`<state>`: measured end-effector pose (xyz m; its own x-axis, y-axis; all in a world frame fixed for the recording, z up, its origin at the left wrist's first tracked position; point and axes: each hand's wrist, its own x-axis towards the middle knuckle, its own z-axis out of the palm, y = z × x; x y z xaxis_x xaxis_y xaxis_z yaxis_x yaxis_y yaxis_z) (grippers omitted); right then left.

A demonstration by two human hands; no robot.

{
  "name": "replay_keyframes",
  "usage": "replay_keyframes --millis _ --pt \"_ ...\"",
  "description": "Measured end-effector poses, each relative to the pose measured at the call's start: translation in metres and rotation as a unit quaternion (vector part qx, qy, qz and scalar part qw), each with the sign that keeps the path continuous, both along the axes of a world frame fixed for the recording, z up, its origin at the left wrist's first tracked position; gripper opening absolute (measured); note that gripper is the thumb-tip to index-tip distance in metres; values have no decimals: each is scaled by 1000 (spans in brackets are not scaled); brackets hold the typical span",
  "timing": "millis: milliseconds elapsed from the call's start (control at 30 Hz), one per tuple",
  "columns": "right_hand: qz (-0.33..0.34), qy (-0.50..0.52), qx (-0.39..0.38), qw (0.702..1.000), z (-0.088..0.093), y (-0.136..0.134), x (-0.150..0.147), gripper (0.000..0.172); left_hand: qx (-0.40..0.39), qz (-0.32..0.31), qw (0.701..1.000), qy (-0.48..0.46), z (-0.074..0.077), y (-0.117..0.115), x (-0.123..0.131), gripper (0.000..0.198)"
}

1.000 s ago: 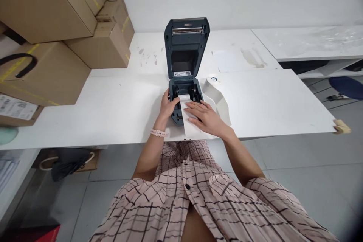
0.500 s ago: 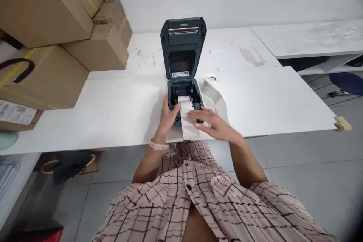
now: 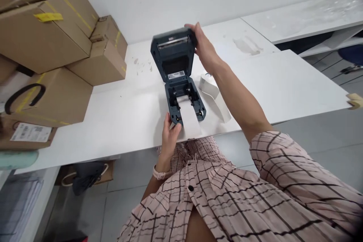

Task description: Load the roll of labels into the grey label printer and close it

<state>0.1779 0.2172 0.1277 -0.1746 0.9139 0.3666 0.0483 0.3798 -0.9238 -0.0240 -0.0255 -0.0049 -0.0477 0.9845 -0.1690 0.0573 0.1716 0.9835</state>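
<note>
1. A loose garment [image 3: 227, 204] of pale pink cloth is worn, crossed by thin dark lines that form a large check.
2. The front is closed down the middle, where one small, round, dark button [image 3: 188, 188] is seen; below it the two front edges are parted.
3. The cloth is gathered into soft folds across the front.
4. The right arm is covered by a wide sleeve [image 3: 283, 155] of the same checked cloth, ended near the elbow; the forearm below it is left bare.
5. A slim, pale pink watch band [image 3: 159, 174] is worn on the left wrist; its face cannot be seen.
6. The left hand [image 3: 170, 138] and the right hand [image 3: 204, 47] are left uncovered.
</note>
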Motion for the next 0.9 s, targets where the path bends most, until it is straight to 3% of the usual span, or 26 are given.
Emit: replay_keyframes --millis 100,167,267,400,500,767,833,900 --pt "-55 -60 49 995 -27 -73 11 74 22 56 998 -8 2 7 -4 82" --pt "-62 -117 58 989 -51 -118 15 62 46 78 996 -15 6 17 -2 80" --pt "-81 -156 30 984 -90 -158 12 52 57 90 994 -18 14 34 6 83" --pt "-86 -79 -94 989 -131 -165 -1 82 37 61 997 -41 20 46 19 91" --pt "-46 -42 -146 987 -145 -160 -2 97 52 25 997 -58 19 44 23 81" --pt "-41 -9 -138 989 -145 -161 3 101 87 26 996 -15 16 43 21 71" --pt "-47 -6 -137 989 -144 -160 2 99 87 71 994 17 10 30 23 71" --pt "-55 19 -142 988 -143 -160 0 99 80 160 982 61 1 8 26 66"
